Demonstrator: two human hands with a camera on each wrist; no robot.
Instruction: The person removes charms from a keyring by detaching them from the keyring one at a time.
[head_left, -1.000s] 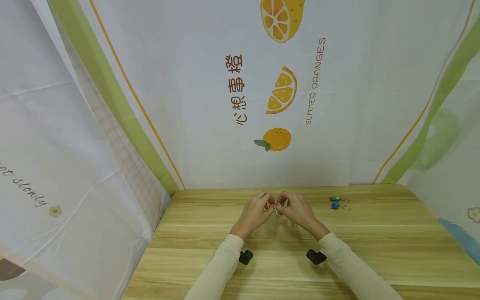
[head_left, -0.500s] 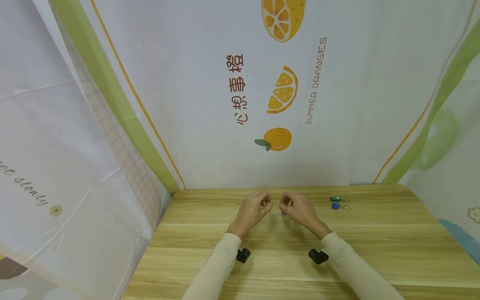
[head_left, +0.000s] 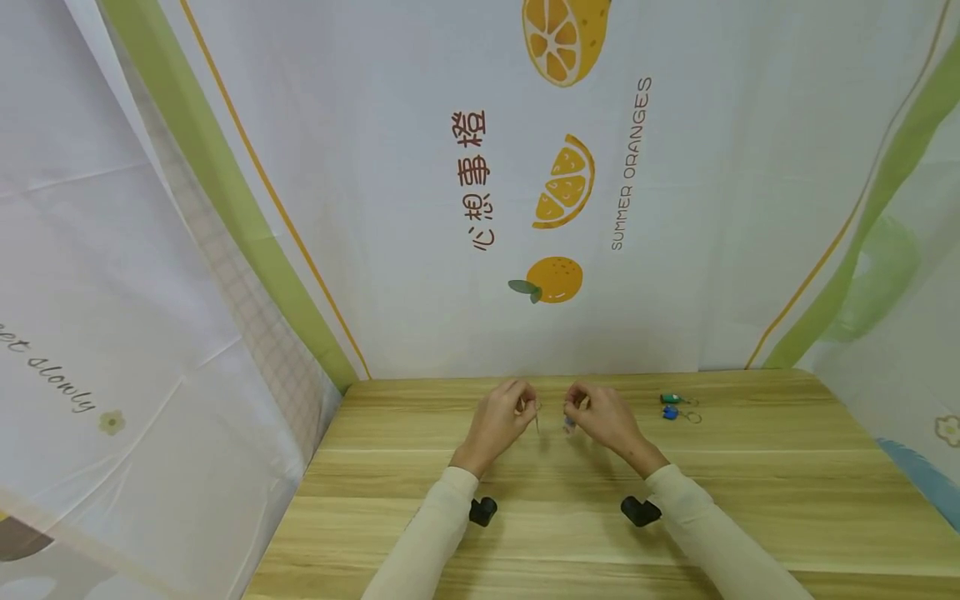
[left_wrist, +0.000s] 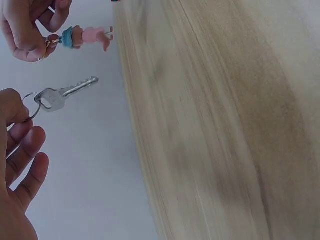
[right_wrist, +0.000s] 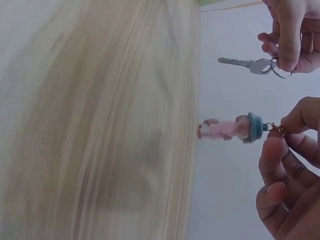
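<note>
In the head view, both hands are raised over the wooden table, a small gap between them. My left hand (head_left: 497, 423) pinches a thin split key ring between thumb and finger. From that ring a silver key (left_wrist: 54, 100) hangs with its blade downward. Opposite it, my right hand (head_left: 606, 421) pinches the gold-coloured clasp (right_wrist: 278, 129) of a figurine charm (right_wrist: 225, 129). The figurine has a teal hat and pink body, and dangles below the fingertips. Key and charm are apart in both wrist views.
To the right on the wooden table (head_left: 750, 492) lie a green keychain (head_left: 670, 399) and a blue keychain (head_left: 670, 412), each with a ring. A white cloth (head_left: 420, 325) printed with oranges hangs behind the table. Black wrist mounts (head_left: 640, 511) sit beneath the forearms.
One second ago the fingertips met in the middle. Since then the hands have drawn apart, left hand leftward with the key and ring, right hand rightward with the figurine charm.
</note>
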